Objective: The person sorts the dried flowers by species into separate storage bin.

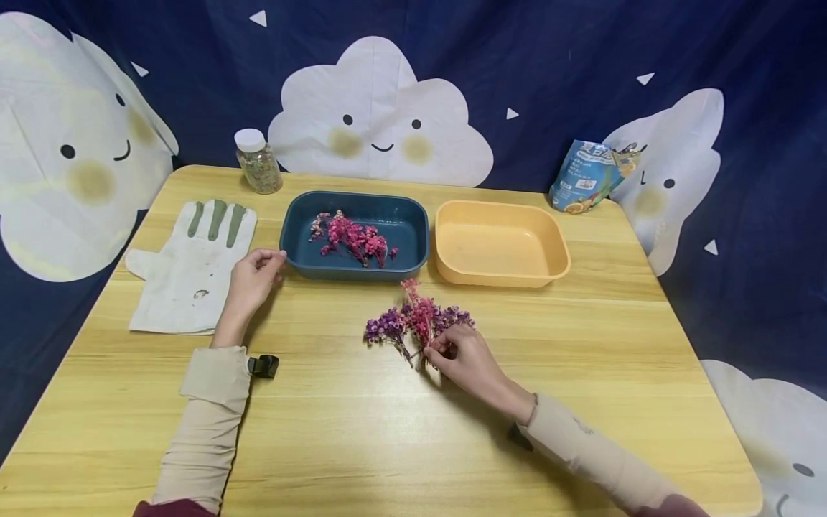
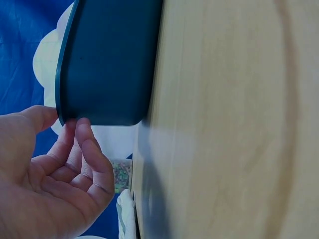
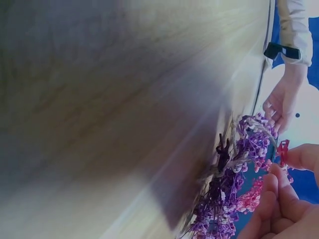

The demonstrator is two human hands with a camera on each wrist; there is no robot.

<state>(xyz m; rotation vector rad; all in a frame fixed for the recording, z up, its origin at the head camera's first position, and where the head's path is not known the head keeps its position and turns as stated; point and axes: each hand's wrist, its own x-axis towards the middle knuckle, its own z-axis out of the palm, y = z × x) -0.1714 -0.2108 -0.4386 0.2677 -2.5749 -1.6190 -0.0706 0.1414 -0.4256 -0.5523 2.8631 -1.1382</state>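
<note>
Counts: 2 hands, 2 trays, 1 jar, 1 pouch, 1 glove, 1 table [image 1: 336, 431]. Flowers on the tabletop: 1 pink sprig [image 1: 421, 316] between 2 purple clusters, one on the left [image 1: 386, 327], one on the right [image 1: 454, 317] and partly behind the fingers. More pink flowers [image 1: 354, 237] lay in the dark tray; they overlapped, so couldn't count stems.

Right hand [image 1: 468, 359] pinched the pink sprig low, at the stems, thumb against fingertips, in front of the trays. Left hand [image 1: 257, 278] pinched the near-left corner rim of the dark tray [image 1: 354, 273].

Materials: both trays looked like smooth plastic, rounded rectangles with raised walls. Dark one blue-green; yellow tray [image 1: 500, 248] just beside it, bare floor showing. Flowers looked dried: tiny crinkled heads, thin woody stems. Jar [image 1: 260, 166] was clear and cylindrical, white lid, multicoloured bits inside. Glove [image 1: 187, 280] lay flat, pale fabric, green on three fingers, dark smudges on it. Pouch [image 1: 584, 179] was blue printed film, upright near the far-right corner. Tabletop had pale wood grain, rounded corners. Behind: navy cloth [image 1: 530, 43], smiling white clouds printed on it.
</note>
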